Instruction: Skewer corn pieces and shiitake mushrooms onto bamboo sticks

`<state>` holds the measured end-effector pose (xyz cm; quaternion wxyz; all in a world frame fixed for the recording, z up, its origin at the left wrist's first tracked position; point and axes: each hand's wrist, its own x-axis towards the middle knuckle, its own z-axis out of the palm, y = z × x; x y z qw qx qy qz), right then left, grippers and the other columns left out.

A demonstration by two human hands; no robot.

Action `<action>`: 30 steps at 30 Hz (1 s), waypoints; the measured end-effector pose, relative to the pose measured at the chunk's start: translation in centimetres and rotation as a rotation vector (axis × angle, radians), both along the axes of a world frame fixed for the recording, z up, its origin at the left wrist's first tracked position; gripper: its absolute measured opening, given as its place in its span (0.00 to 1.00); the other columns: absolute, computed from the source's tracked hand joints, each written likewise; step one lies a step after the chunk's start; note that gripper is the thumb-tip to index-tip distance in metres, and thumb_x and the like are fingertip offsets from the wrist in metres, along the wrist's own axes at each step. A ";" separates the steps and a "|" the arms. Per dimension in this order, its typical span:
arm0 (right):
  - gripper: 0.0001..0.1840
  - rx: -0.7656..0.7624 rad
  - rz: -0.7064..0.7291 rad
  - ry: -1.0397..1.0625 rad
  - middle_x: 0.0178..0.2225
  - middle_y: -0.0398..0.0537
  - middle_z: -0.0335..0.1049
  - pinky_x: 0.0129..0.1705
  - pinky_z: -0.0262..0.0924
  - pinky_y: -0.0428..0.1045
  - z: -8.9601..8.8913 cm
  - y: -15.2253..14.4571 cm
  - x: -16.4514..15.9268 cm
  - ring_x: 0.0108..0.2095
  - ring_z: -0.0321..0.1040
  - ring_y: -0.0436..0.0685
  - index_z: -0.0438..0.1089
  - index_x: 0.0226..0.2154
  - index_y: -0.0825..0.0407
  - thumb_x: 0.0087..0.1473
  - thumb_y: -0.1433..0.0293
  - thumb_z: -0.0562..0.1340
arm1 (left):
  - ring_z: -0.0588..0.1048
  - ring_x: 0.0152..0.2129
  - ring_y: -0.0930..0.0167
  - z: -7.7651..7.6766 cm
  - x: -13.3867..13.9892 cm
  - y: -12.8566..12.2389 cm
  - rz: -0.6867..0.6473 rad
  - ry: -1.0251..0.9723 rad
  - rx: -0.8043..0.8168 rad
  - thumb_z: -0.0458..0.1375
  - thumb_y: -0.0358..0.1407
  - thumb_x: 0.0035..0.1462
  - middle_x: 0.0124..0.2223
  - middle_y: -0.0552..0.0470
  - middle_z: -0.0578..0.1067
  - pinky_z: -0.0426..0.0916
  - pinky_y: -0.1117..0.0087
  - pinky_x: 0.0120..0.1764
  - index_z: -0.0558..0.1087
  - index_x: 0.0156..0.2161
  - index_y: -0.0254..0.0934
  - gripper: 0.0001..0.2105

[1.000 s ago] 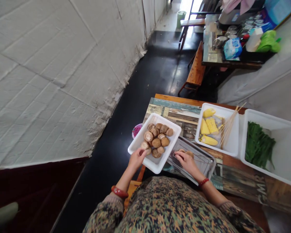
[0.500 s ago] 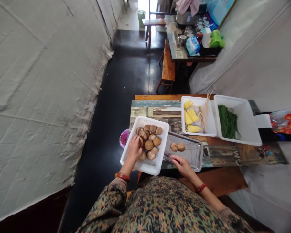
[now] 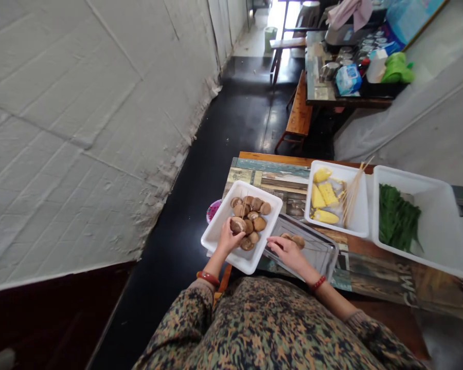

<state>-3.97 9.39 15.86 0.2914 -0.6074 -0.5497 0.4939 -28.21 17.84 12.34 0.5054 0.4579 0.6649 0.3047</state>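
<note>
My left hand (image 3: 227, 240) reaches into a white plastic tub (image 3: 250, 264) and grips a brown-capped mushroom (image 3: 237, 225) between thumb and fingers. Several more mushrooms (image 3: 259, 223) lie around it, and a thin stick stands out among them. My right hand (image 3: 289, 253) is just right of the tub, over a shallow metal tray (image 3: 326, 246). Its thumb and fingers are drawn together; whatever they hold is too small to make out. Beyond its knuckles, mushrooms (image 3: 299, 241) rest in the metal tray, partly hidden by the hand.
Right of the trays stand a white tub (image 3: 364, 226) with corn pieces (image 3: 327, 195) and bamboo skewers (image 3: 354, 198), and another (image 3: 443, 257) with green leafy vegetables (image 3: 397, 216). A pink bowl (image 3: 213, 209) shows behind the mushroom tub. A wooden bench (image 3: 300, 110) and second table (image 3: 316, 87) stand farther off.
The view has swung left, so things appear farther right. My left hand now has a mushroom raised in its grip. My right hand has moved closer to the tub and covers part of the tray's mushrooms.
</note>
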 end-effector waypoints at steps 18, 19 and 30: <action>0.23 -0.219 -0.058 0.188 0.38 0.54 0.80 0.38 0.70 0.54 -0.8 -1.6 3.6 0.35 0.75 0.59 0.75 0.45 0.53 0.56 0.55 0.59 | 0.78 0.41 0.56 5.7 -1.3 -0.8 0.036 -0.815 -0.247 0.56 0.44 0.53 0.50 0.34 0.77 0.71 0.58 0.45 0.70 0.55 0.28 0.28; 0.23 -0.233 -0.082 0.221 0.38 0.54 0.79 0.38 0.69 0.54 -0.7 -1.4 3.7 0.35 0.75 0.59 0.75 0.45 0.54 0.55 0.54 0.60 | 0.78 0.41 0.56 6.3 -1.1 -0.7 0.014 -0.936 -0.295 0.56 0.44 0.53 0.51 0.33 0.77 0.71 0.58 0.44 0.69 0.56 0.27 0.28; 0.27 -0.226 -0.256 0.808 0.54 0.50 0.72 0.46 0.67 0.51 1.1 6.5 2.9 0.49 0.70 0.57 0.69 0.55 0.44 0.54 0.56 0.67 | 0.80 0.26 0.58 5.2 5.8 1.1 -0.351 -0.999 -0.595 0.59 0.44 0.53 0.37 0.38 0.81 0.74 0.60 0.31 0.72 0.51 0.30 0.24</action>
